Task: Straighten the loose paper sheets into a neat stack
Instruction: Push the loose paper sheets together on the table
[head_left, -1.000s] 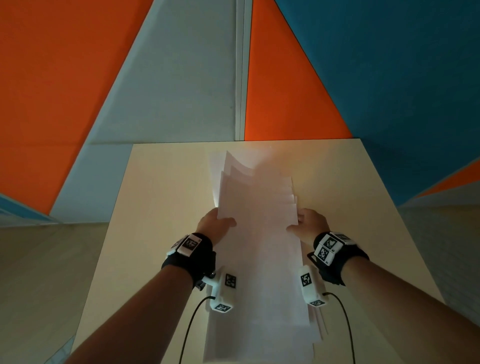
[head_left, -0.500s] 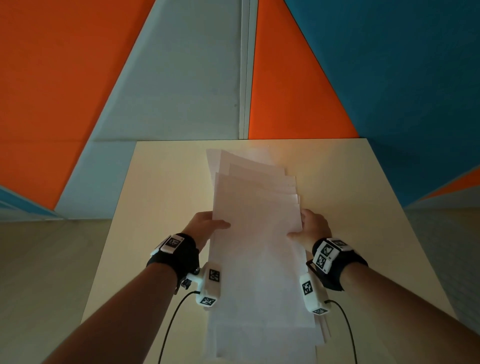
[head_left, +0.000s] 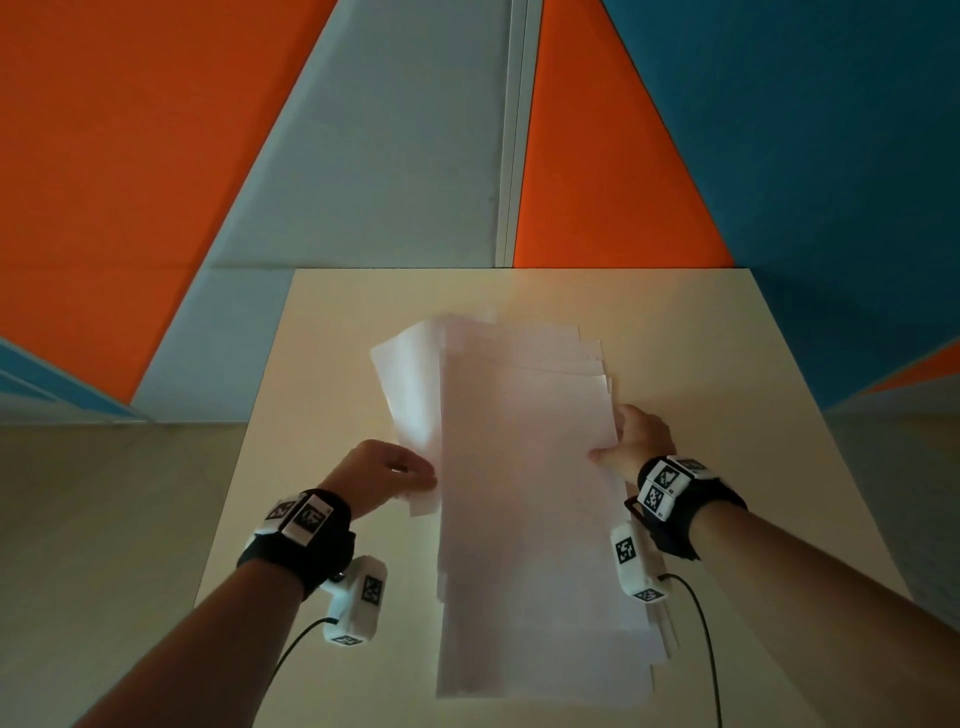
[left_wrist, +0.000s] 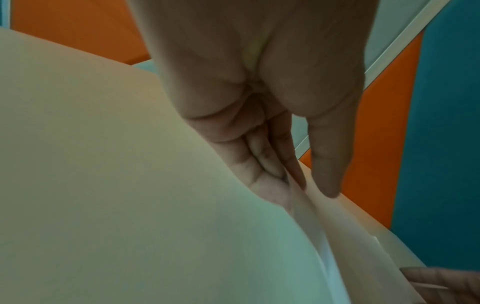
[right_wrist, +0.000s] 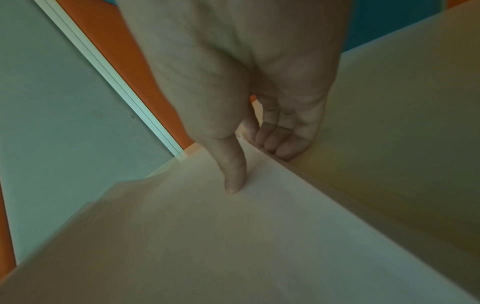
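Note:
A pile of white paper sheets (head_left: 530, 493) runs lengthwise down the middle of the beige table (head_left: 322, 364), its far edges fanned unevenly. One or two sheets (head_left: 410, 395) stick out skewed to the left of the pile. My left hand (head_left: 395, 467) pinches these sheets (left_wrist: 155, 205) at their left edge, between the thumb (left_wrist: 327, 164) and the fingers. My right hand (head_left: 628, 441) holds the pile's right edge. Its thumb (right_wrist: 233, 174) lies on top of the paper (right_wrist: 233, 236) and its fingers (right_wrist: 283, 144) curl under the edge.
The table (right_wrist: 402, 123) has bare surface on both sides of the pile. Behind its far edge stands a wall of orange, grey and blue panels (head_left: 395, 156). Cables trail from both wrist cameras toward the near edge.
My left hand has moved left and toward me, drawing one or two sheets out to the left of the pile. The right hand has kept its hold on the right edge.

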